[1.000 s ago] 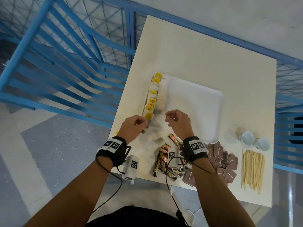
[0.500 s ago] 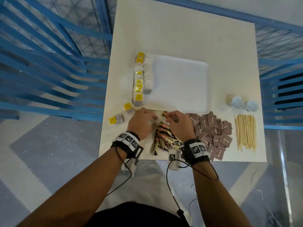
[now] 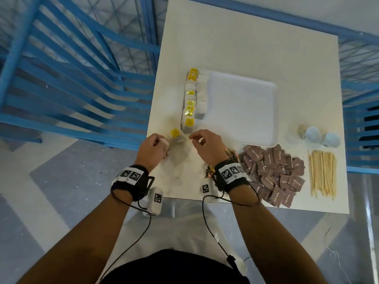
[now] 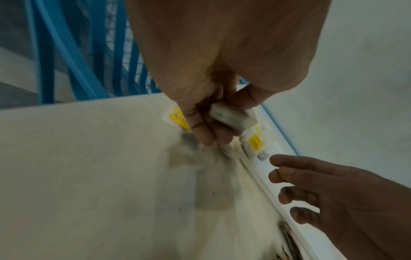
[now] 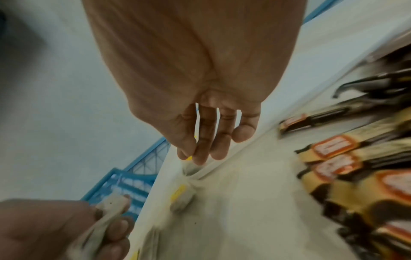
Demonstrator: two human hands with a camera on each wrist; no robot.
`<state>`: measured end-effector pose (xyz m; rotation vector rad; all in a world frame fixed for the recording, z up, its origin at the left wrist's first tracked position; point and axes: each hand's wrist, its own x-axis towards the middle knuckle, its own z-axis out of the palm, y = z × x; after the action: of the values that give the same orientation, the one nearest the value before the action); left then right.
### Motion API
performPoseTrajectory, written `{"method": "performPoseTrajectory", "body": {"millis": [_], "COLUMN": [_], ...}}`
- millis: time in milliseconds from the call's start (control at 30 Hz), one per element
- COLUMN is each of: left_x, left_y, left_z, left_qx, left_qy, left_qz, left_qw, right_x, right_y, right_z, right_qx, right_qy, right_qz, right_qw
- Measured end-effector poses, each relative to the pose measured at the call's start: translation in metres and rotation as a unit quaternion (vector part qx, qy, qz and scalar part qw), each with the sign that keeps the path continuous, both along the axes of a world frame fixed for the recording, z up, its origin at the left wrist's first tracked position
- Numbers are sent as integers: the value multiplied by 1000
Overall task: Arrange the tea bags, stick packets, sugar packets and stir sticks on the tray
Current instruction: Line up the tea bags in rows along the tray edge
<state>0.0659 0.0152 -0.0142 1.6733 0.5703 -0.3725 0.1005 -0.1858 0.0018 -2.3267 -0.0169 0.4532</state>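
A row of tea bags (image 3: pixel 190 103) with yellow tags lies along the left edge of the white tray (image 3: pixel 242 107). My left hand (image 3: pixel 162 143) (image 4: pixel 213 130) grips one tea bag (image 4: pixel 233 117) (image 5: pixel 111 207) just left of the tray's near-left corner. Another tea bag (image 3: pixel 175 133) lies on the table beside that corner. My right hand (image 3: pixel 192 139) (image 5: pixel 200 153) hovers over the same corner with loosely extended fingers (image 4: pixel 289 176) and nothing visibly in them. Stick packets (image 5: pixel 333 149) lie under my right wrist. Brown sugar packets (image 3: pixel 274 173) and stir sticks (image 3: pixel 323 173) lie to the right.
Two small white cups (image 3: pixel 312 135) stand right of the tray, above the stir sticks. The white table (image 3: pixel 235 42) is bare behind the tray. Blue metal railings (image 3: pixel 82 68) run close along its left and far sides.
Both hands have moved left from over the stick packets to the tray's near-left corner. My left hand now grips a tea bag. The bag near the table's left edge is no longer seen there.
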Motion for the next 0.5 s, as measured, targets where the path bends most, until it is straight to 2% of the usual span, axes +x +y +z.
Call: {"method": "performPoseTrajectory", "body": {"millis": [100,167,267,333,400,500], "left_x": [-1,-1,0,-3,-7,-10], "left_y": [17,18,24,27,28,23], "left_z": [-2,-5,-13,-28,-45,-45], "left_qx": [-13,15,133,230,292,295], "left_qy": [33,33,10,-7,-17,-42], "left_qz": [49,44,-55,-177,-245,-198], "left_qw": [998,998,989,957,924,934], "right_x": [9,14,19,18,14,10], "right_y": [25,37,52,57,59,56], "right_z": [-10,-15,-20,-23,-26,-27], "right_qx": [-33,-78,-192,-243,-261,-261], "right_qy": [-51,-69,-75,-86,-92,-96], "right_qz": [47,76,145,176,177,165], "right_qw": [997,992,968,950,945,946]}}
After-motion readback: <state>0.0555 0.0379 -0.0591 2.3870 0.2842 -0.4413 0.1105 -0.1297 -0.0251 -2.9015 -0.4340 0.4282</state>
